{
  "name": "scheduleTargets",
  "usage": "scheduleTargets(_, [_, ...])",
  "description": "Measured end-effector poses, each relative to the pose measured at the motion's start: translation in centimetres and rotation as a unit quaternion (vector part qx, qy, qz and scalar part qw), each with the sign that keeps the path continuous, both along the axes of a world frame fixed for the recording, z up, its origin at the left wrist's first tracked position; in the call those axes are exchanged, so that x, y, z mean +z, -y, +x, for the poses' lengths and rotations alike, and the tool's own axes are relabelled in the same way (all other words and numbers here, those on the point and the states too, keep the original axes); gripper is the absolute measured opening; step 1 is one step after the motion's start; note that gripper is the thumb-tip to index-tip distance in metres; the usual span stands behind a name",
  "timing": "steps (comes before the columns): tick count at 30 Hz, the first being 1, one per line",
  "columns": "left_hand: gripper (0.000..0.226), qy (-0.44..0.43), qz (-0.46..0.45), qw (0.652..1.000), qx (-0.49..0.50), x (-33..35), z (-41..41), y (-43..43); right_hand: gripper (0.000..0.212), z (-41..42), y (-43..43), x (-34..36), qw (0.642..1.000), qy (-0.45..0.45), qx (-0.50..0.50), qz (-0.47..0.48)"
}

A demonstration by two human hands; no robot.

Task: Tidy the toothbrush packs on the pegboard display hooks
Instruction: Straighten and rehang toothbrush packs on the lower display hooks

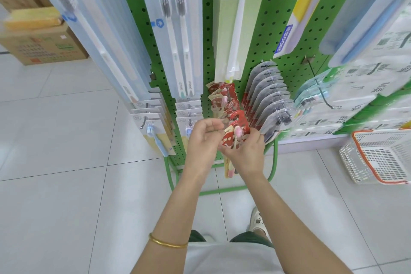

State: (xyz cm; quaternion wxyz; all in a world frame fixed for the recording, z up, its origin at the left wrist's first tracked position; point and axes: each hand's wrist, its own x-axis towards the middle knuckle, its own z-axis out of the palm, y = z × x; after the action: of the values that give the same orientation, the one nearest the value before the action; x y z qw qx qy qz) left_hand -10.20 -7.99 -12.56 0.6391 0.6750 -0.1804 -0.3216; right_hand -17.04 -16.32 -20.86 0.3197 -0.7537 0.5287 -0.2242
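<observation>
A green pegboard stand (pixel 273 22) carries hooks full of toothbrush packs. A row of red toothbrush packs (pixel 224 101) hangs on a low hook in the middle. My right hand (pixel 246 151) holds the frontmost red pack (pixel 233 135), with pink brush heads, from below. My left hand (pixel 205 138) has curled fingers pinching at the upper left edge of the same pack, near its hanging tab. The lower end of the pack sticks out below my right wrist. A row of clear-fronted packs (pixel 270 95) hangs just to the right.
Tall blue-white packs (pixel 178 29) and a pale green pack (pixel 235 24) hang above. Smaller packs (pixel 151 122) sit on low hooks at left. A white plastic basket with an orange rim (pixel 378 158) stands on the tiled floor at right, cardboard boxes (pixel 44 44) at far left.
</observation>
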Motion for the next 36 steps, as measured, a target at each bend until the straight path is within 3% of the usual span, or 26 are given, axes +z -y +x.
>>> scheduleTargets(7, [0.021, 0.006, 0.017, 1.0, -0.005, 0.1, -0.1, 0.3, 0.091, 1.4, -0.3, 0.0, 1.0, 0.016, -0.017, -0.003])
scheduleTargets(12, [0.017, 0.02, 0.025, 0.999, -0.017, 0.3, -0.3, 0.9, 0.089, 0.6, 0.2, 0.1, 0.999, -0.012, 0.034, 0.021])
scheduleTargets(16, [0.015, 0.043, 0.031, 0.998, -0.022, 0.2, -0.4, 1.9, 0.065, -1.1, 1.4, 0.6, 0.998, 0.02, 0.049, -0.017])
scheduleTargets(20, [0.027, 0.066, 0.037, 0.997, 0.004, 0.1, -0.6, 3.3, 0.042, -1.9, 3.6, 3.8, 0.991, 0.066, 0.072, -0.096])
scheduleTargets(23, [0.033, 0.071, 0.039, 0.996, 0.038, 0.4, -0.6, 4.0, 0.03, -0.6, 6.2, 6.3, 0.985, 0.092, 0.104, -0.103])
scheduleTargets(36, [0.028, 0.085, 0.086, 0.986, 0.112, 1.1, -0.3, 5.3, 0.02, 5.9, 13.2, 7.8, 0.967, -0.038, 0.241, -0.078])
